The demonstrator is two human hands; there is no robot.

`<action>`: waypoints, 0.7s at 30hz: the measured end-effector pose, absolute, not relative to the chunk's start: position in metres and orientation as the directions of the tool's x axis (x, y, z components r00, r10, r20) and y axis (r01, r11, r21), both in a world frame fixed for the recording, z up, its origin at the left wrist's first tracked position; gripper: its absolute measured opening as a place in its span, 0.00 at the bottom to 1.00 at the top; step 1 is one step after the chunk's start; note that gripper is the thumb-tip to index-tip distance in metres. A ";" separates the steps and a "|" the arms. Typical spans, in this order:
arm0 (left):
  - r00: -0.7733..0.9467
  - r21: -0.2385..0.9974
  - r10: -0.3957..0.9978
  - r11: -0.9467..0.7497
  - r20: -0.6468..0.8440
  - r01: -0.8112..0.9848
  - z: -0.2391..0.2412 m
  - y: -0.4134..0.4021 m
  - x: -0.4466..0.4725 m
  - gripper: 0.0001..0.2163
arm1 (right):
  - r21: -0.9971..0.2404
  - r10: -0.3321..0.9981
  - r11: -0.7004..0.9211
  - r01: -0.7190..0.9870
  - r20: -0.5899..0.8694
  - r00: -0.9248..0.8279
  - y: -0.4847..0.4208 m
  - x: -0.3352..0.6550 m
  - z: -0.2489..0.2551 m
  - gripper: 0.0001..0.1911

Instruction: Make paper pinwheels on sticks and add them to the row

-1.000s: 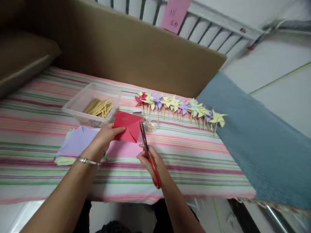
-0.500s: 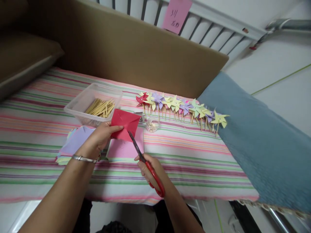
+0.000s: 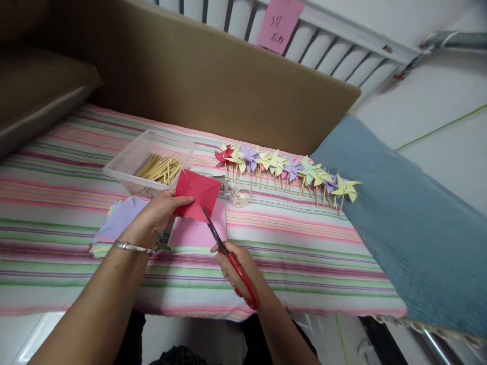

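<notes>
A square of red paper (image 3: 201, 191) is pinched in my left hand (image 3: 164, 207), the thumb lying across its face. Cut or crease lines run in from its corners. My right hand (image 3: 236, 263) is closed round the red handles of a pair of scissors (image 3: 215, 234). The blades look shut or nearly so, with their tips at the lower part of the red sheet. Under the sheet lies a pink paper pad (image 3: 192, 235). Beside my left wrist, partly covered by it, is a stack of coloured paper (image 3: 119, 220).
A clear plastic box (image 3: 117, 170) holds many thin wooden sticks (image 3: 162, 169). Small round tub (image 3: 240, 196) and a small pin container (image 3: 220, 183) stand behind the pad. A row of paper pinwheels (image 3: 276, 163) lies at right, before a brown board (image 3: 213, 86). Striped cloth (image 3: 297, 243) covers the table.
Hands, red paper and scissors keep almost the same positions. The scissor tips remain at the sheet. The whole view has shifted very slightly.
</notes>
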State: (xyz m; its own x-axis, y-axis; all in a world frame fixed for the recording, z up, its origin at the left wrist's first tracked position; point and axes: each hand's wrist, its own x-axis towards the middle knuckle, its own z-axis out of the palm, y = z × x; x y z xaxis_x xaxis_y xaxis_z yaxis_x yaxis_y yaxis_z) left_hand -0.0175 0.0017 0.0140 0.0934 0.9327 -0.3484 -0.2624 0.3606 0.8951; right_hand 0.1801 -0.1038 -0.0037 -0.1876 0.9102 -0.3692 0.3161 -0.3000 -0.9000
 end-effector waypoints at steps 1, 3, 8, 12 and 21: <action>0.105 0.897 0.935 0.355 -0.339 -0.264 0.013 0.002 -0.018 0.11 | -0.901 0.911 -0.297 0.317 -0.367 -0.189 -0.103 0.180 -0.004 0.12; 0.129 0.899 0.939 0.342 -0.318 -0.274 0.012 0.002 -0.018 0.10 | -0.903 0.909 -0.284 0.323 -0.360 -0.208 -0.103 0.181 -0.005 0.12; 0.155 0.904 0.949 0.308 -0.273 -0.296 0.013 0.001 -0.018 0.08 | -0.907 0.909 -0.275 0.319 -0.354 -0.222 -0.103 0.183 -0.007 0.13; 0.158 0.899 0.944 0.325 -0.290 -0.293 0.015 0.000 -0.018 0.08 | -0.910 0.908 -0.276 0.309 -0.352 -0.227 -0.102 0.184 -0.007 0.13; 0.139 0.889 0.938 0.344 -0.316 -0.301 0.020 -0.001 -0.016 0.08 | -0.913 0.895 -0.303 0.272 -0.371 -0.249 -0.102 0.184 -0.006 0.14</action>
